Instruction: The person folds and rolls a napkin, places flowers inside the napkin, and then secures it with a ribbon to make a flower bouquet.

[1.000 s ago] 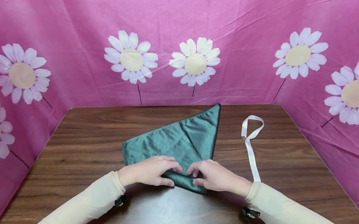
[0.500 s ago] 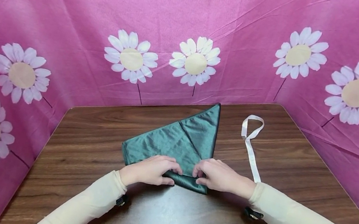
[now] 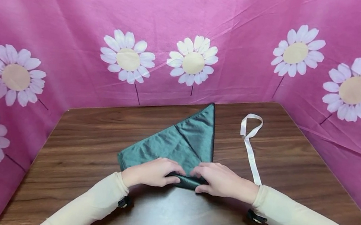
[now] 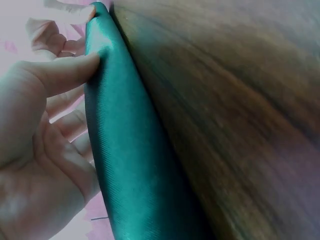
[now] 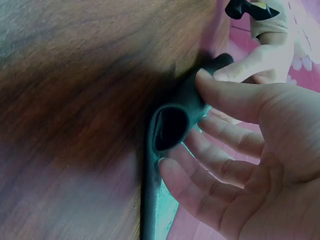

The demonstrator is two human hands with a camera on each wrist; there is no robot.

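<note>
A dark green satin cloth (image 3: 176, 144) lies on the table, one corner pointing to the back and its near edge turned up into a roll. At the left part of that roll my left hand (image 3: 154, 172) pinches it, thumb in front and fingers over the top. Close beside it, my right hand (image 3: 222, 181) holds the roll's right end the same way. The left wrist view shows the left thumb (image 4: 75, 70) pressing the smooth rolled cloth (image 4: 130, 150). In the right wrist view the roll's hollow end (image 5: 170, 130) shows between the right thumb and fingers.
A white ribbon (image 3: 251, 158) with a loop at its far end lies on the brown wooden table (image 3: 97, 132), right of the cloth; the right sleeve covers its near end. A pink curtain (image 3: 244, 30) with printed daisies stands behind the table and on both sides.
The right hand has shifted slightly right, and its thumb now sits lower on the front of the roll. The front strip of cloth looks more tightly rolled. The head view has shifted a little.
</note>
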